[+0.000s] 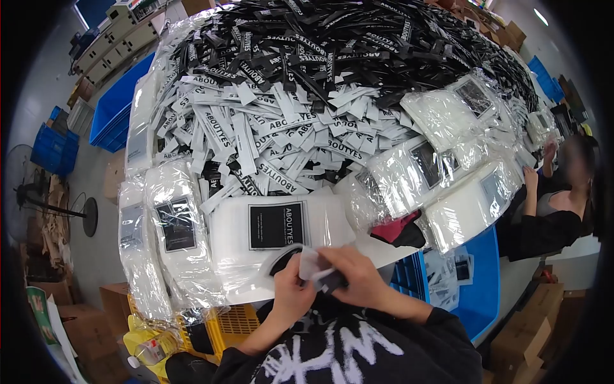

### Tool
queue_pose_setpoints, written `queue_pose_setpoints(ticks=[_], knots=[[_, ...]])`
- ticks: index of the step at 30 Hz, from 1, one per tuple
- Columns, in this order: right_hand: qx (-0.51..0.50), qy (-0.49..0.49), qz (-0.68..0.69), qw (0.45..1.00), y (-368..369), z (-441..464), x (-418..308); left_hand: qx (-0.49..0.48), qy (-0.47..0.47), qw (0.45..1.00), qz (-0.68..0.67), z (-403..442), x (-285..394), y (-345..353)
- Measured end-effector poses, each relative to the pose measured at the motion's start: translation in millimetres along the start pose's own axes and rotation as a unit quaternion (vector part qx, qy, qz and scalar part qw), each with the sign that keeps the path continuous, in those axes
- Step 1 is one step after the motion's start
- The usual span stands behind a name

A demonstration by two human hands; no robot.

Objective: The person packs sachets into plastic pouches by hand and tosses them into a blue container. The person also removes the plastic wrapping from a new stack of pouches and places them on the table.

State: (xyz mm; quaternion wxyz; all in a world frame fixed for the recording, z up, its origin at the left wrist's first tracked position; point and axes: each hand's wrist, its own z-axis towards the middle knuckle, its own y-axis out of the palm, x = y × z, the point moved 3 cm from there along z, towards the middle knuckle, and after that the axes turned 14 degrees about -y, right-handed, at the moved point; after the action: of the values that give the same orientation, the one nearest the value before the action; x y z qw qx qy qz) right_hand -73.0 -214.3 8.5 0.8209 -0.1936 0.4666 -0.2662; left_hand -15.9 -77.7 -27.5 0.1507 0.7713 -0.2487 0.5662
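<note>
pinching translucent bag (311, 264) | left fingers (291, 271): narrow, gripping it | right fingers (343, 261): narrow, likewise

1. "ABOUTYES" is on lots of white strips (279, 177) in the middle of the frame (some words are tipped sideways).
2. "ABOUTYES" is on black strips (246, 48) too, near the top.
3. "ABOUTYES" runs up the black label (265, 226) on the stack of bags (230, 259), just below the middle. Its other words are too tiny.
4. The black shirt (409, 345) at the bottom has big white marks I can't read.
</note>
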Motion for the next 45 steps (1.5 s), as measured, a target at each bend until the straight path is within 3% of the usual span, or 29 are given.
queue_pose_setpoints(ticks=[3, 6, 9, 11, 13, 16, 18, 20, 23, 26, 27, 30, 31, 34, 40, 43, 45], knots=[[-0.096, -0.032, -0.066, 0.993, 4.8, -2.2, -2.1, 0.003, 0.173, 0.958, 0.227, -3.5, 29.3, 3.4], [-0.075, -0.08, -0.085, 0.99, -0.7, -3.5, 4.7, -0.016, 0.161, 0.95, 0.266, -6.4, 24.9, 2.7], [-0.014, -0.105, -0.093, 0.99, -10.4, -1.1, 5.2, 0.062, 0.169, 0.941, 0.286, -3.7, 16.8, 3.0], [0.048, -0.116, -0.062, 0.99, -19.4, 5.5, 3.2, 0.167, 0.225, 0.921, 0.269, -8.0, 31.0, -1.7], [0.041, -0.023, 0.07, 0.996, -23.2, -0.5, 8.2, 0.243, 0.319, 0.891, 0.214, -13.8, 51.8, -3.8], [0.035, 0.139, 0.316, 0.938, -17.6, -15.8, 7.4, 0.01, 0.464, 0.846, 0.261, -27.7, 48.0, 2.1], [0.068, 0.212, 0.44, 0.87, -14.1, -20.5, 7.1, 0.021, 0.433, 0.858, 0.274, -20.9, 49.1, 15.4], [0.151, 0.192, 0.393, 0.886, -16.9, -22.8, 7.9, 0.037, 0.369, 0.873, 0.318, -12.4, 47.2, 21.7], [0.261, 0.16, 0.27, 0.913, -16.0, -48.2, 26.1, 0.045, 0.334, 0.903, 0.266, -10.1, 38.8, 18.3], [0.171, 0.137, 0.056, 0.974, -12.0, -61.9, 54.8, 0.056, 0.293, 0.915, 0.27, -6.2, 33.5, 13.9], [0.146, 0.185, 0.056, 0.97, -4.7, -66.3, 61.1, 0.054, 0.284, 0.916, 0.278, -4.9, 31.7, 14.6], [0.278, 0.149, 0.049, 0.948, -14.0, -78.3, 54.9, 0.043, 0.262, 0.914, 0.306, -0.8, 33.7, 21.2], [0.301, 0.155, 0.223, 0.914, -16.4, -74.7, 54.2, 0.036, 0.257, 0.912, 0.318, -1.4, 34.0, 23.7], [0.313, 0.046, 0.536, 0.783, -25.8, -15.3, 24.3, 0.016, 0.255, 0.926, 0.278, 1.9, 27.8, 30.9], [0.112, 0.173, 0.497, 0.843, 2.6, -2.9, 17.3, 0.045, 0.328, 0.925, 0.189, -2.6, 21.2, 22.3], [0.104, 0.179, 0.49, 0.847, -4.5, -6.2, 18.7, 0.054, 0.298, 0.936, 0.179, -4.4, 25.2, 15.8], [0.136, 0.23, 0.499, 0.824, -8.1, -15.6, 27.1, 0.051, 0.197, 0.957, 0.205, 0.1, 37.4, 4.3]])
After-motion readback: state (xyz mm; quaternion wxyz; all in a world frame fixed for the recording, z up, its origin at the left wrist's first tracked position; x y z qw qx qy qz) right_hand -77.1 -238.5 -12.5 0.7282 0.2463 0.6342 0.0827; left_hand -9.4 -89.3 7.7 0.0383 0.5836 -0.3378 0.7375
